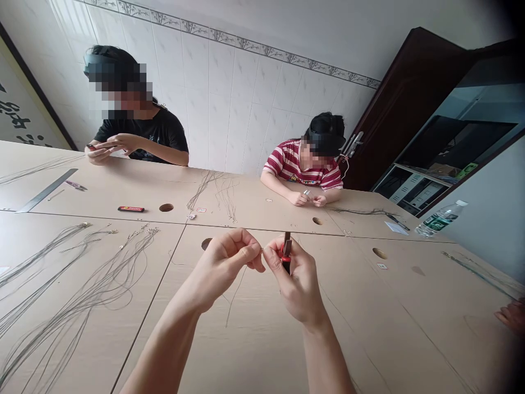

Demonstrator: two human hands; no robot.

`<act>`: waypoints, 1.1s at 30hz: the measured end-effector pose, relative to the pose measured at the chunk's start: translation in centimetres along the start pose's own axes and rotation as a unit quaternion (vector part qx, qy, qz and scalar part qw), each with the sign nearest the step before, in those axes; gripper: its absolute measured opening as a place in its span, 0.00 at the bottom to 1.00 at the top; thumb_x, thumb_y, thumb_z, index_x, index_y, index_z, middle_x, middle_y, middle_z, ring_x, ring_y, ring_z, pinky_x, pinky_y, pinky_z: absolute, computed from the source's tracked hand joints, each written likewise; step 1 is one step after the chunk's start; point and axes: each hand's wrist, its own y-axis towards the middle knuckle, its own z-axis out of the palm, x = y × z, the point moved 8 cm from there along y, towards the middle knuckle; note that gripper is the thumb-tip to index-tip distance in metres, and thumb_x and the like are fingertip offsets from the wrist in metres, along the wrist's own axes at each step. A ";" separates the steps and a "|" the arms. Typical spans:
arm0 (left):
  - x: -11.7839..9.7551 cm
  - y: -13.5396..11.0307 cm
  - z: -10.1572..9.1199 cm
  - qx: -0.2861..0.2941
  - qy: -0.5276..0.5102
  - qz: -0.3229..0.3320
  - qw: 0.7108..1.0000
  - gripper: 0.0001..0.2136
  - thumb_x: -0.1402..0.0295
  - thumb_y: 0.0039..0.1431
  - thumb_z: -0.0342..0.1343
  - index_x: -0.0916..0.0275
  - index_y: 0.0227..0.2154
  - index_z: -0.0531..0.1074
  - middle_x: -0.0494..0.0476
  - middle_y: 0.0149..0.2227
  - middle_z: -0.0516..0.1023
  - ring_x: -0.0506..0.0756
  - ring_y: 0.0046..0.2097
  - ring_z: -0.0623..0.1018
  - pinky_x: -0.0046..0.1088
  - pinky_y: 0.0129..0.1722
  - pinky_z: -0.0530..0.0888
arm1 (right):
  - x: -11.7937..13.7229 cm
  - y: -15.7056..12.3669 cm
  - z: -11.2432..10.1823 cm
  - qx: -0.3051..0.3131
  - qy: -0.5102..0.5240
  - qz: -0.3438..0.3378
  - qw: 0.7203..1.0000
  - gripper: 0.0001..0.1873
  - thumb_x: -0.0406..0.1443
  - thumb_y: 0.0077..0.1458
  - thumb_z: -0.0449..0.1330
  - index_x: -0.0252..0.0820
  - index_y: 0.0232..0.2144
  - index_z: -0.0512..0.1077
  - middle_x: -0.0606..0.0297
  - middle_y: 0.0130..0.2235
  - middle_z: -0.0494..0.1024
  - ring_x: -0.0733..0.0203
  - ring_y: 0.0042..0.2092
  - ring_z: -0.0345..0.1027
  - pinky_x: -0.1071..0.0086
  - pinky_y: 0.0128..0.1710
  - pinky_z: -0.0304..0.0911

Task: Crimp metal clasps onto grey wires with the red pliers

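Observation:
Above the near part of the table [246,361], my two hands meet at the fingertips. My left hand [229,262] is closed in a pinch of thumb and forefinger, and a thin dark cord [233,301] hangs beneath it. Between the fingertips of both hands is a tiny piece, too small to name. My right hand [297,284] is closed around small pliers [286,251] with red and black handles, their dark jaws pointing up. Its thumb and forefinger also pinch toward the tiny piece. Much of the handles lies hidden in the palm.
Bundles of thin cords [94,279] lie at left. Across the table sit two people [164,131] [287,158], hands busy. A steel ruler [49,189], a red-black utility knife [131,209], a water bottle [441,220] and round table holes [166,208] are around. Another person's hand [512,314] shows far right.

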 end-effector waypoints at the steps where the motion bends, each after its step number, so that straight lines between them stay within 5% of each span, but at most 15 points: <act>1: 0.0 0.0 0.0 0.000 0.002 0.001 1.000 0.09 0.63 0.63 0.54 0.62 0.29 0.69 0.52 0.29 0.77 0.52 0.36 0.76 0.33 0.43 0.70 | 0.0 0.0 0.0 0.001 -0.002 -0.001 1.000 0.12 0.39 0.64 0.55 0.43 0.28 0.63 0.69 0.28 0.65 0.66 0.29 0.57 0.71 0.29 0.53; 20: -0.2 -0.5 -0.9 -0.036 0.039 -0.013 0.999 0.09 0.64 0.61 0.54 0.61 0.28 0.72 0.53 0.31 0.79 0.54 0.38 0.76 0.33 0.44 0.70 | -0.1 0.1 0.0 0.001 0.014 0.011 1.000 0.12 0.40 0.63 0.56 0.43 0.27 0.64 0.70 0.26 0.66 0.66 0.28 0.57 0.70 0.30 0.55; 33: 0.3 -0.1 0.0 0.018 -0.079 -0.036 0.996 0.08 0.65 0.60 0.57 0.63 0.28 0.73 0.54 0.29 0.78 0.53 0.35 0.77 0.32 0.44 0.72 | 0.1 0.1 -0.1 0.028 0.023 0.025 0.999 0.13 0.41 0.62 0.56 0.43 0.27 0.64 0.67 0.27 0.68 0.63 0.31 0.62 0.69 0.32 0.61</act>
